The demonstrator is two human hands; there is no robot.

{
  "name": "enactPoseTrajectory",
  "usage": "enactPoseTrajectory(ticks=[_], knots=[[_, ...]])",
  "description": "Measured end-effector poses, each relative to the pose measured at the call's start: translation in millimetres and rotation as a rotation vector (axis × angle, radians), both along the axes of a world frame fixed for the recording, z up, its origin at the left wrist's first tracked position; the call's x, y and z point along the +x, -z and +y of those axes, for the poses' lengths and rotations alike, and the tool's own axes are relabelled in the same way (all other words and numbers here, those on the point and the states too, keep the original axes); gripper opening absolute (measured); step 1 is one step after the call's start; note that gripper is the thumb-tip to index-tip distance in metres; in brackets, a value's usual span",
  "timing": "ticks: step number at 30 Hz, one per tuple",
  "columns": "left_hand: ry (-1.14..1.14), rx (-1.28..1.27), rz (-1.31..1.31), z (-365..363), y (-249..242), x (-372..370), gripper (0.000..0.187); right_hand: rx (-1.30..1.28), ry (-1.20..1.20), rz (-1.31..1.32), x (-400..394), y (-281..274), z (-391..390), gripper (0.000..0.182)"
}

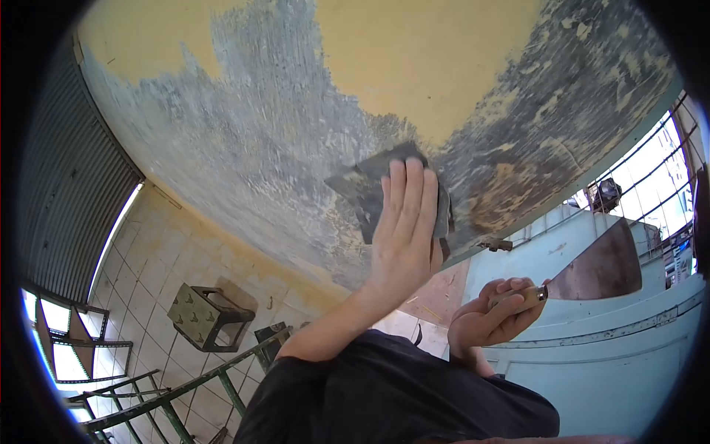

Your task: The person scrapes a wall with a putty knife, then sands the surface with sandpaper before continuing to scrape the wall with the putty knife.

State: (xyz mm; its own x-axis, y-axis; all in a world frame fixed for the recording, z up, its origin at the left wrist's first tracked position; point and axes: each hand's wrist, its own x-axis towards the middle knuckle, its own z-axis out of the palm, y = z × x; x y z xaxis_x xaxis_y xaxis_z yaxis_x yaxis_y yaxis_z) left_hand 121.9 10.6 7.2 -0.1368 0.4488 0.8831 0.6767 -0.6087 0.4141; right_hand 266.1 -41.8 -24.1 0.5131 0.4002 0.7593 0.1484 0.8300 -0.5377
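Against the wall, which is partly yellow and partly scraped to grey, my left hand presses a dark grey sheet of sandpaper. Its fingers lie straight along the sheet, and the thumb is hidden. Lower and to the right, my right hand is wrapped round the handle of a putty knife. The knife's wide, brownish blade points right, away from the wall, in front of a pale blue surface.
A green ladder-like metal frame stands at the lower left. Beyond it, a small stool is on the tiled floor. Corrugated metal runs along the left. A barred window and pale blue panels are on the right.
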Motion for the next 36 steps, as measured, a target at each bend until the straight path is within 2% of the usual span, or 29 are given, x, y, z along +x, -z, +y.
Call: enactPoseTrajectory(ticks=[4,6,11,15,20,23,26,29,32,34,36], knots=[[-0.052,0.1,-0.008,10.7,-42.3,-29.4,0.074,-0.038,-0.001,0.119,-3.9,-7.2,-2.6,0.041],[-0.102,0.083,-0.006,12.4,-46.0,-28.5,0.076,-0.011,-0.047,0.002,3.1,-5.5,-5.4,0.042],[0.005,0.031,0.015,0.4,-9.5,-5.4,0.077,-0.025,-0.023,0.076,1.0,-1.3,-2.1,0.043],[-0.125,0.133,0.044,17.4,-50.2,-33.9,0.077,-0.014,-0.048,0.094,1.5,-3.9,-2.1,0.043],[0.028,0.016,0.005,-0.5,-6.8,2.1,0.077,-0.008,-0.064,0.083,-3.6,-4.0,-1.3,0.042],[-0.098,0.095,0.018,12.3,-35.9,-26.8,0.079,-0.027,-0.059,0.07,-2.9,-6.0,-3.1,0.042],[-0.157,0.134,0.004,19.9,-41.1,-32.6,0.077,0.005,-0.062,0.055,1.4,-4.2,-4.8,0.043],[-0.079,0.053,-0.01,0.3,-2.9,-1.7,0.074,0.019,-0.052,0.041,6.3,0.7,-1.1,0.044],[-0.025,0.043,-0.024,0.5,-16.5,-10.6,0.075,-0.03,-0.054,0.066,0.7,-1.4,-2.8,0.044],[-0.125,0.114,-0.009,14.0,-43.5,-31.2,0.077,-0.043,-0.066,0.098,-0.7,-3.7,-1.1,0.044],[-0.153,0.153,-0.004,17.7,-44.2,-31.4,0.078,-0.007,-0.079,0.043,2.1,-2.1,-0.4,0.044]])
